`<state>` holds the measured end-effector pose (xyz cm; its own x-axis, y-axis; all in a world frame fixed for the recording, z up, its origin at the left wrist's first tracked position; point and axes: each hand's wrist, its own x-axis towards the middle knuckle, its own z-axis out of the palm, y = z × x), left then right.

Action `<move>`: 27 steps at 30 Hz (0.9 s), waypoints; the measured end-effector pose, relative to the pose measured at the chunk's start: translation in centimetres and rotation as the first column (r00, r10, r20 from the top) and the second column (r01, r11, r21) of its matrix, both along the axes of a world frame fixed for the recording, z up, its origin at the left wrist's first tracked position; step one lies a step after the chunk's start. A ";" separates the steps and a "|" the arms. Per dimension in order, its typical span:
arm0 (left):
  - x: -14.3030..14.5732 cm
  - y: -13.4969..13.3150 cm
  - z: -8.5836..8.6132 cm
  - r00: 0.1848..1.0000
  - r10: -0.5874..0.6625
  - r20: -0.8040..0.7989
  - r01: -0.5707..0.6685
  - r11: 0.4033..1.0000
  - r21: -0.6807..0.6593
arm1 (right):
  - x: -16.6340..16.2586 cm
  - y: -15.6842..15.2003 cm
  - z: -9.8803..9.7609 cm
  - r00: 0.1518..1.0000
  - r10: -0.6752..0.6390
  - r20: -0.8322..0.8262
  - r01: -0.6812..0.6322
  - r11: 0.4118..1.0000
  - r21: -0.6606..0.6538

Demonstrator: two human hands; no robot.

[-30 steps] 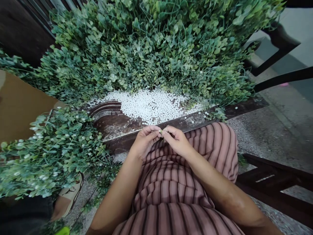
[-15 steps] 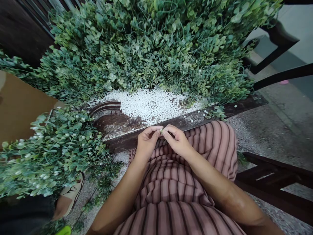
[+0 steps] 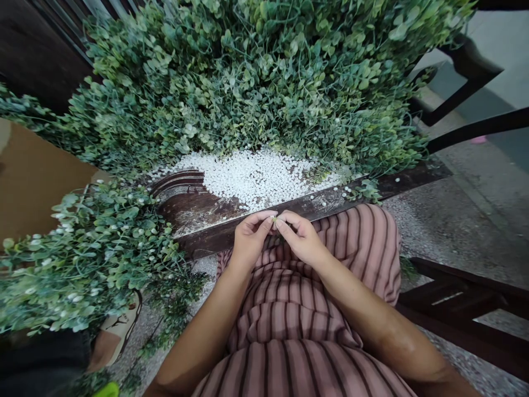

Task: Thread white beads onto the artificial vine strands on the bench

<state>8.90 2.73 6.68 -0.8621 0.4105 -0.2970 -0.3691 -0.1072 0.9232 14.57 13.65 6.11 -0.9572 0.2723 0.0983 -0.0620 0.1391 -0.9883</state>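
Observation:
My left hand (image 3: pixel 250 236) and my right hand (image 3: pixel 301 237) meet above my lap, thumb and forefinger of each pinched closed. Between the touching fingertips shows a tiny green-and-white piece (image 3: pixel 274 219), too small to name and mostly covered by the fingers. Just beyond the hands, a heap of small white beads (image 3: pixel 256 179) is spread on a dark wooden bench (image 3: pixel 198 207). A great mass of artificial green foliage (image 3: pixel 248 82) lies behind the beads.
More foliage dotted with white beads (image 3: pixel 95 248) stands at the left, near another person's sandalled foot (image 3: pixel 119 325). A cardboard box (image 3: pixel 37 176) is at the far left. Dark wooden furniture (image 3: pixel 467 309) stands on the right. Striped cloth (image 3: pixel 297 320) covers my lap.
Both hands stay pinched together over my lap, with only a very slight shift of the fingers and the small piece. Nothing else has visibly moved.

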 end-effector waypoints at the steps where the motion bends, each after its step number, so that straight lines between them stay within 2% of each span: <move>1: -0.1 0.0 0.0 1.000 0.001 0.026 -0.001 1.000 0.025 | 0.0 0.0 0.0 1.000 0.003 -0.001 -0.003 1.000 0.007; 5: -0.3 -0.1 0.4 0.984 -0.028 0.176 0.003 0.990 0.144 | 0.2 -0.2 0.2 1.000 0.000 -0.008 0.000 0.999 0.040; 9: -0.7 -0.2 0.9 0.963 -0.085 0.255 0.036 0.981 0.189 | 0.3 -0.2 0.8 0.999 -0.021 -0.030 0.024 0.995 0.101; 14: -0.8 -0.3 1.0 0.963 -0.127 0.237 0.082 0.978 0.190 | 0.3 -0.3 1.2 0.998 -0.024 -0.061 0.035 0.980 0.194; 21: -0.3 -0.4 0.7 0.982 -0.057 0.182 0.032 0.990 0.140 | 0.3 -0.4 0.8 0.993 -0.038 -0.108 0.064 0.966 0.250; 27: 0.1 -0.7 0.8 0.980 -0.030 0.199 0.009 0.995 0.104 | 0.4 -0.3 0.7 0.988 -0.061 -0.140 0.104 0.938 0.331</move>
<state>8.95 2.05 7.49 -0.7810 0.4636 -0.4184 -0.5483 -0.1883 0.8148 14.94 13.36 6.76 -0.9065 0.2799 0.3161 -0.1568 0.4719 -0.8676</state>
